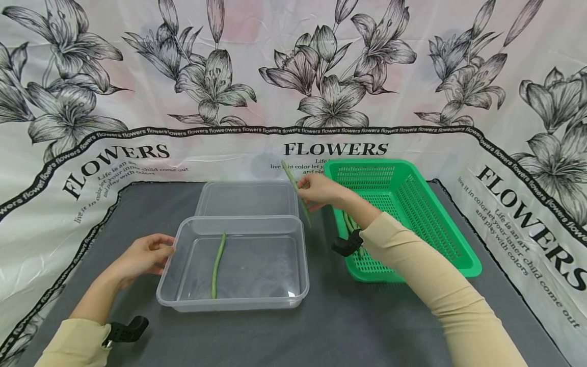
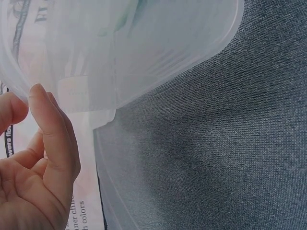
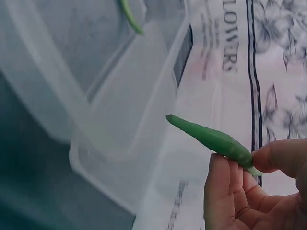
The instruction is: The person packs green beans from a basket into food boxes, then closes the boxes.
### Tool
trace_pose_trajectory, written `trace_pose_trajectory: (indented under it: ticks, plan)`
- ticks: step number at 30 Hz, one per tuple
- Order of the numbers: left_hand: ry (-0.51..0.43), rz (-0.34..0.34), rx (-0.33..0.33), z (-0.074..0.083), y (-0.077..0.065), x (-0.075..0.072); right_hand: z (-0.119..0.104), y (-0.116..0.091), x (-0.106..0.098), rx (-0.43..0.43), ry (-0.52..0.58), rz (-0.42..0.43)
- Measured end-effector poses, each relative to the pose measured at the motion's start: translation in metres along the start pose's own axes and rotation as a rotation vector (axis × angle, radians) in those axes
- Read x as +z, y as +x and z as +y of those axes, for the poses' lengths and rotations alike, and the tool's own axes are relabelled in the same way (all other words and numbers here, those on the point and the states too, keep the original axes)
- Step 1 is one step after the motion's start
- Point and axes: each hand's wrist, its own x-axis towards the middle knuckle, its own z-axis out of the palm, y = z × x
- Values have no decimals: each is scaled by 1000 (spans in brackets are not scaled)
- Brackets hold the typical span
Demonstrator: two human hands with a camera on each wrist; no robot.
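Left grip pinches box, nine o'clock; right grip pinches bean. Boxed bean: one; remaining beans in three-o'clock basket.

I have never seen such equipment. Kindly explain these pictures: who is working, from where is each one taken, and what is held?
There is no machine: these are a person's two bare hands. The wide picture comes from a camera worn on the head; the other two come from the left wrist camera and the right wrist camera. On the grey surface are a clear plastic box with one green bean inside, a flat clear lid behind it, and a green basket with more beans. The right hand pinches another bean in the air beside the basket. The left hand is at the box's rim; whether it grips is hard to tell.
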Motion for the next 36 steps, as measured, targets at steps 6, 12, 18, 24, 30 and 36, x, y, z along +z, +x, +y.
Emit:
trace_pose_trajectory:
  ticks: [6, 12, 18, 24, 30, 36]
  plan:
    - [4, 7, -7, -1, 1, 0, -13, 6, 30, -29, 87, -59]
    - [6, 13, -1, -2, 2, -1, -24, 8, 58, -64, 122, -95]
    - [4, 6, 1, -3, 1, 0, -26, 9, 88, -39, 144, -136]
    - [-1, 1, 2, -3, 1, 0, -29, 13, 116, -31, 162, -171]
    - [-11, -9, -1, -3, 2, -2, -32, 18, 140, -32, 150, -196]
    - [-8, -13, -7, -1, 1, -2, -33, 21, 158, -20, 123, -222]
